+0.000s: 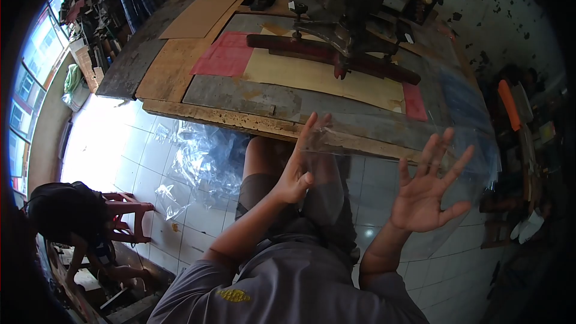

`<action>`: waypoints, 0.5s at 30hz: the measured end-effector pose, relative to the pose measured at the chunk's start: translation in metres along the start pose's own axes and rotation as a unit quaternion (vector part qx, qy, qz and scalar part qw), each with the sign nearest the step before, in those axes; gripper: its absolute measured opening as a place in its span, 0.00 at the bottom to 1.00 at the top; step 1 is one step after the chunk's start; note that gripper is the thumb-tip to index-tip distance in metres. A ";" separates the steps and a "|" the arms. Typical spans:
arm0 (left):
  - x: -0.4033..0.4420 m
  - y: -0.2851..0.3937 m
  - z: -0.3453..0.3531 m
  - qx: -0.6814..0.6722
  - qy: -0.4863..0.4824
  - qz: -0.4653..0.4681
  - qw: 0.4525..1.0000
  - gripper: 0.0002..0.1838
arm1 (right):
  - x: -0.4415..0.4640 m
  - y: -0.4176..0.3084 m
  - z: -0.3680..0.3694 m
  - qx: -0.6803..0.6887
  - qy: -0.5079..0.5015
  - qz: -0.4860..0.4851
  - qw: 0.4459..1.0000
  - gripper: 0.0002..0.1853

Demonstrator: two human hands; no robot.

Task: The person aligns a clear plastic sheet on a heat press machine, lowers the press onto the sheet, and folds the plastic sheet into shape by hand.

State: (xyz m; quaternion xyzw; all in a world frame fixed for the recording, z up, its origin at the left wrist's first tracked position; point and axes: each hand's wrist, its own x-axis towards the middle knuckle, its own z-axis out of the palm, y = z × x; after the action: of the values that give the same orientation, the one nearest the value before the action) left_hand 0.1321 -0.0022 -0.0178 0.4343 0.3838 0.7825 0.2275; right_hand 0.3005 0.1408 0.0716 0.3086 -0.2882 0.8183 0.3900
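A thin transparent plastic sheet [372, 138] hangs between and around my two hands, in front of the table edge; its outline is faint. My left hand [295, 174] is beside its left part, fingers stretched upward and thumb apart. My right hand [429, 195] has its palm showing and fingers spread, with film around it; whether the film lies before or behind the fingers is unclear. Beyond them, a red pressing bar [384, 71] on a metal frame lies over a yellow sheet [324, 78] with a pink piece [222, 54] at its left end.
The worn wooden table edge [228, 119] runs in front of me. Crumpled clear plastic [207, 159] lies on the floor at left, near a red stool [129, 216] and another person [72, 222]. Cardboard [201, 15] is on the table; blue film [465, 105] is at right.
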 end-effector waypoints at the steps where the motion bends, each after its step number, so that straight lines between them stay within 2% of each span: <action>1: 0.002 -0.003 0.003 -0.003 -0.004 0.010 1.000 0.70 | 0.001 -0.001 0.002 0.009 -0.007 -0.002 1.000 0.49; 4: 0.012 -0.005 0.010 -0.008 -0.017 0.007 1.000 0.69 | -0.001 0.003 0.001 -0.051 0.060 -0.020 0.997 0.51; 7: 0.019 0.005 0.020 -0.010 -0.002 0.010 1.000 0.66 | -0.010 0.025 -0.017 -0.275 0.038 0.147 0.949 0.50; 9: 0.022 0.020 0.024 0.010 -0.017 0.004 1.000 0.64 | -0.020 0.041 -0.025 -0.232 0.028 0.291 0.928 0.51; 12: 0.023 0.021 0.017 0.031 -0.023 0.009 0.999 0.61 | -0.029 0.062 -0.020 -0.274 0.043 0.304 0.911 0.53; 15: 0.022 0.032 0.010 0.055 -0.024 -0.013 0.998 0.56 | -0.030 0.064 -0.019 -0.231 0.050 0.298 0.925 0.54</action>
State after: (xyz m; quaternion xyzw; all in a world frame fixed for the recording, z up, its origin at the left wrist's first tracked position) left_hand 0.1284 -0.0021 0.0223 0.4602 0.4261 0.7463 0.2227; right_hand 0.2578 0.1066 0.0227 0.0686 -0.5280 0.8220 0.2022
